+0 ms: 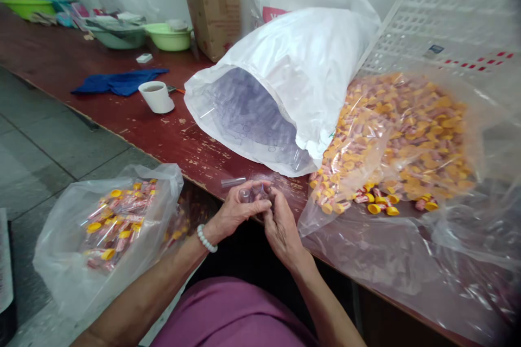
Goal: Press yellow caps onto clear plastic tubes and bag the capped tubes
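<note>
My left hand (234, 211), with a pale bead bracelet on its wrist, is closed around several clear plastic tubes (245, 195) at the table's front edge. Against it, my right hand (282, 227) has its fingers curled in on the same bunch; how many it grips is blurred. One loose clear tube (233, 181) lies on the table just behind my left hand. Beyond both hands, a big white sack (301, 59) lies on its side, its mouth facing me and full of similar clear tubes (248, 108).
Right of me, a clear bag (391, 141) spills yellow-capped pieces onto the table. Another plastic bag (61, 244), at lower left, holds filled tubes with yellow caps. A white cup (158, 102), blue cloth (118, 82), basins (170, 39) and cardboard box (220, 11) stand further back.
</note>
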`<state>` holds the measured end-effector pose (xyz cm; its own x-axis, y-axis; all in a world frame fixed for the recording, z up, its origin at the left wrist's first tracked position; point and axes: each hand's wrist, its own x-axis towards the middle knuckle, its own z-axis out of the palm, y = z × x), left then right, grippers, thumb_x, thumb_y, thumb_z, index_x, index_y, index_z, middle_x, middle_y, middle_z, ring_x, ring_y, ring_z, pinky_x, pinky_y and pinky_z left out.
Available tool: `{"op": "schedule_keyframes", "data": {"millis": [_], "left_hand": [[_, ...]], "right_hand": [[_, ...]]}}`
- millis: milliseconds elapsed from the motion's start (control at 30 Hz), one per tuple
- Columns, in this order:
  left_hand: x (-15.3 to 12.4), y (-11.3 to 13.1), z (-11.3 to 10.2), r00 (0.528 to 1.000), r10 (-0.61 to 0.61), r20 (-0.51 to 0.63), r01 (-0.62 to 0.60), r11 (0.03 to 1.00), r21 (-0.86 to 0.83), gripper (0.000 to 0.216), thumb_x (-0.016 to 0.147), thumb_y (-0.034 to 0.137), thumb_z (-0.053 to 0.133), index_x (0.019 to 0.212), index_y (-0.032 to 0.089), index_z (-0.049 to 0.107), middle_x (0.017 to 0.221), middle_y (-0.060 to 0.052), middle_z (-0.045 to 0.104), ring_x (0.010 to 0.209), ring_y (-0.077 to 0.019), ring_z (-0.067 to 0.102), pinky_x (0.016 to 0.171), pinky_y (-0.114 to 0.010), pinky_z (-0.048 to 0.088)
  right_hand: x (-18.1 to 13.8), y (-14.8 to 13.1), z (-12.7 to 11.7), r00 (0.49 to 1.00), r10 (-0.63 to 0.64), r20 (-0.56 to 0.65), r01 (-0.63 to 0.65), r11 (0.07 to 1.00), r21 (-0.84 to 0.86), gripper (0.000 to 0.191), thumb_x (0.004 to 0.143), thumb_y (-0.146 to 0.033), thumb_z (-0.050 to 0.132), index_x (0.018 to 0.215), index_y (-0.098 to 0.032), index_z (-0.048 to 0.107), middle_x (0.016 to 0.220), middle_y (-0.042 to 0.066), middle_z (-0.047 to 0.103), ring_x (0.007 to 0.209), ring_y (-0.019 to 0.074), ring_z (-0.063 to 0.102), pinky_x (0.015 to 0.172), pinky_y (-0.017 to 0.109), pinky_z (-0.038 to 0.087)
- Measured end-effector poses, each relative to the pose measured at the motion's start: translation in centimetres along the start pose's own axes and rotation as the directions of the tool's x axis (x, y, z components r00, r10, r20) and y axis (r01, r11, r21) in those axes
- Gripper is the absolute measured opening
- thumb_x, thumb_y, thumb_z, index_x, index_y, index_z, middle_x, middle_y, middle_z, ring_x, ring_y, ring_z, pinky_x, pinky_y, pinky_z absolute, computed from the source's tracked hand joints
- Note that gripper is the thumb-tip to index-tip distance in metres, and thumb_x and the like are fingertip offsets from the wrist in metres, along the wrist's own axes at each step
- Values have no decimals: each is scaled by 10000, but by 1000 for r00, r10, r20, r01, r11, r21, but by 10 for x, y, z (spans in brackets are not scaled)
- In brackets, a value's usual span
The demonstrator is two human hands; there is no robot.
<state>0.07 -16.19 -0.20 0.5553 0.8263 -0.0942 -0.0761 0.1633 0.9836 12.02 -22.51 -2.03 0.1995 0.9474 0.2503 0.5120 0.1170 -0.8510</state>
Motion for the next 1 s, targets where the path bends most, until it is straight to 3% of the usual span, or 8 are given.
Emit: {"op": "schedule_keyframes", "data": {"millis": [167, 300, 433, 567, 667, 767, 867, 1000], "left_hand": [[15, -2, -32, 975, 167, -146, -174, 984, -34, 202, 694, 263, 703, 860, 159, 655, 531, 54, 500, 410, -35, 368, 389, -168, 270], [30, -1, -60, 936, 194, -294, -265, 937, -226, 133, 697, 242, 660, 784, 164, 596, 487, 70, 438, 374, -47, 388, 361, -172, 241], [41, -1, -75, 919, 134, -370, -269, 901, -341, 172, 694, 281, 646, 722, 181, 509, 525, 74, 428, 371, -54, 411, 326, -171, 218], [37, -1, -82, 869, 142, -475, -314, 899, -306, 201, 690, 284, 670, 750, 184, 506, 538, 77, 442, 402, -62, 448, 344, -173, 258], [28, -2, -84, 828, 158, -538, -309, 929, -202, 211, 685, 271, 704, 765, 174, 534, 543, 78, 461, 404, -52, 435, 359, -170, 268], [17, -3, -78, 899, 141, -416, -210, 969, -126, 270, 668, 256, 742, 874, 169, 591, 610, 65, 522, 458, -43, 457, 411, -158, 327], [12, -4, -62, 959, 120, -255, -163, 975, -152, 445, 610, 212, 787, 1010, 175, 595, 843, 7, 627, 690, -89, 581, 612, -184, 461], [12, -3, -39, 957, 139, -256, -181, 972, -151, 520, 531, 174, 830, 984, 179, 575, 1049, -31, 630, 886, -145, 607, 790, -242, 484]], "right_hand": [[24, 1, 23, 998, -23, -66, 15, 993, -121, 285, 844, -250, 514, 1118, -170, 510, 1014, 82, 624, 905, 177, 593, 812, 302, 480], [46, -10, 39, 976, -163, 145, 204, 917, -343, 475, 810, -278, 587, 1263, -209, 461, 1065, 73, 588, 950, 193, 567, 805, 295, 469], [73, -26, 46, 966, -21, 258, 182, 762, -621, 255, 862, -258, 508, 1107, -222, 568, 983, 73, 573, 860, 204, 584, 695, 305, 464], [92, -29, 44, 965, 61, 257, 149, 677, -721, 125, 850, -265, 538, 905, -179, 610, 1014, 108, 556, 875, 229, 577, 672, 331, 460], [92, -22, 40, 986, 4, 167, 102, 778, -621, 159, 848, -325, 562, 884, -177, 609, 1019, 111, 586, 951, 248, 556, 762, 374, 455], [79, -19, 39, 994, 36, 105, -13, 976, -216, 234, 880, -402, 510, 955, -190, 579, 937, 58, 642, 878, 192, 594, 782, 333, 461], [60, -18, 40, 986, 57, 157, -76, 990, 122, 256, 892, -408, 474, 1026, -198, 534, 928, 35, 656, 832, 167, 619, 763, 310, 480], [42, -10, 40, 982, -79, 170, 49, 984, 172, 411, 842, -252, 508, 1237, -185, 418, 1206, 112, 544, 1096, 210, 541, 943, 394, 437]]}}
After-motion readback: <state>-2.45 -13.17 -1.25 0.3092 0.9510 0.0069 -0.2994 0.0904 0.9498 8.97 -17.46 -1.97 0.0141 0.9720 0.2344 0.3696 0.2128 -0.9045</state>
